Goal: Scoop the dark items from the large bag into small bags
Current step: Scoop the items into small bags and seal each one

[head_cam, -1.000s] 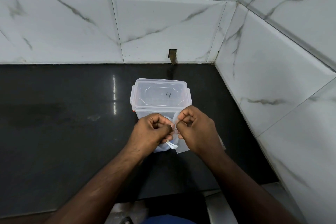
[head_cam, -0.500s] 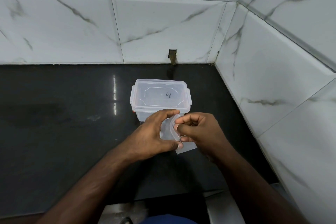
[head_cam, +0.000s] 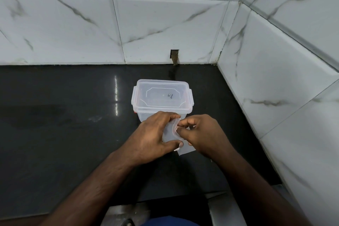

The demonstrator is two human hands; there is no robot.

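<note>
Both hands work a small clear plastic bag (head_cam: 169,134) just above the black countertop (head_cam: 64,124), directly in front of a lidded clear plastic container (head_cam: 162,97). The left hand (head_cam: 152,137) grips the bag from the left, its thumb (head_cam: 175,145) curled under the near edge and its fingers wrapped over the far edge. The right hand (head_cam: 203,134) pinches the bag's thickened rim (head_cam: 174,128) between thumb and fingertips, so each hand is closed on the bag and the 2 nearly touch.

The step in hand appears to be opening the bag's mouth. To do it well, the person should pinch only 1 layer of film with each hand and draw the layers apart gently, rolling them between fingertips if they cling. The bag should stay low over the counter, and the mouth should end up facing upward and wide enough for a scoop.

The bag is thin, translucent and colourless, and looks empty. Its rim bows in a pale curve between the hands, and a flat corner (head_cam: 185,150) juts out below the right hand onto the counter. Whether the rim carries a zip seal is hard to tell. No large bag or dark items show in this view, and the container seems to hold nothing dark.
</note>
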